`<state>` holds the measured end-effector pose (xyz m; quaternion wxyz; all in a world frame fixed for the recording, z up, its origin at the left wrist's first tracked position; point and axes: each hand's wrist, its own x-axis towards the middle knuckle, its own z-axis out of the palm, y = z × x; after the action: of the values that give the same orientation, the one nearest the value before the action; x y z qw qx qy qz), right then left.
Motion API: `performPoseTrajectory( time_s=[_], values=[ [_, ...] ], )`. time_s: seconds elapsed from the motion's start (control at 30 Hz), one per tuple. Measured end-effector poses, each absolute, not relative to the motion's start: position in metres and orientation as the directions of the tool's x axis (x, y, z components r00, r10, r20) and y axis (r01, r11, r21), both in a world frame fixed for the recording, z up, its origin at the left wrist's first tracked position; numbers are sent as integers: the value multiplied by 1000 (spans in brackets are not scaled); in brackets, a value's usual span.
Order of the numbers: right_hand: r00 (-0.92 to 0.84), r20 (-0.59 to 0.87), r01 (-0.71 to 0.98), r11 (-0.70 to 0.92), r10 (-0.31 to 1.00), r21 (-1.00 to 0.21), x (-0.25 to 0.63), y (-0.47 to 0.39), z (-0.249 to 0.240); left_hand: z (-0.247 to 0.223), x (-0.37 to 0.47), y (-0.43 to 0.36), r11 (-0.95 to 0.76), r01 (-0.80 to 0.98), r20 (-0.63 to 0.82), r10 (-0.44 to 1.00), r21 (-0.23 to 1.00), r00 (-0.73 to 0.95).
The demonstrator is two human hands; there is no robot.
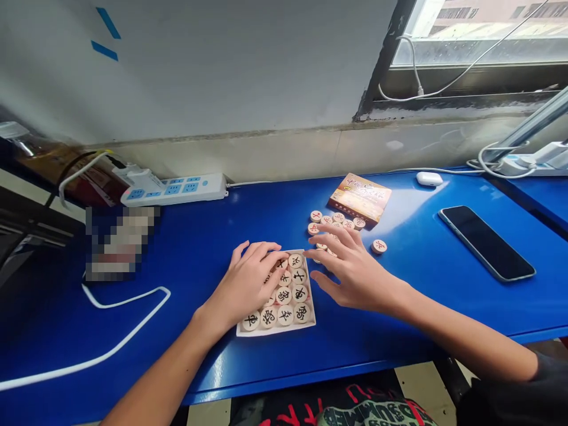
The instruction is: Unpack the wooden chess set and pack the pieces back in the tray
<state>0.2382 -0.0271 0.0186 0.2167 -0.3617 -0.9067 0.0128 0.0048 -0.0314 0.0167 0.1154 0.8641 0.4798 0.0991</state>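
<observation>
A white box tray (276, 332) lies on the blue table with rows of round Chinese chess pieces (285, 315) in it, marked in black. My left hand (252, 275) rests over the tray's upper left, fingers spread and hiding some of the pieces. To the right, my right hand (348, 269) reaches over loose red-marked chess pieces (338, 218), its fingers apart and partly covering them. Nothing shows between its fingers. One single red-marked piece (378, 246) lies apart, right of that hand.
Behind the loose pieces lies a printed cardboard box lid (361, 196). A phone (487, 242) and a white earbud case (429, 178) are on the right. At the back left sits a power strip (177, 189), with a white cable (133, 340) curving over the table (190, 236).
</observation>
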Motion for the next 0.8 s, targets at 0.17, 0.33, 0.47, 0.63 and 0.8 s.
performPoseTrajectory(
  time_s=[0.17,0.33,0.47,0.63,0.8],
  values=[
    [-622,476,604,768,621,-214,215,-24,12,19,2,-32,-509,789,79,853,344,516],
    [-612,526,534,800,590,-276,202,-32,-2,29,-8,-32,-529,754,94,837,389,538],
    [-618,528,508,809,582,-296,200,-36,-4,33,-13,-31,-548,733,58,814,403,577],
    [-565,545,550,775,620,-312,198,-32,-7,30,-13,-31,-566,722,95,808,398,582],
    [-518,518,584,724,681,-368,193,-36,-9,34,-13,-34,-578,694,180,808,429,561]
  ],
)
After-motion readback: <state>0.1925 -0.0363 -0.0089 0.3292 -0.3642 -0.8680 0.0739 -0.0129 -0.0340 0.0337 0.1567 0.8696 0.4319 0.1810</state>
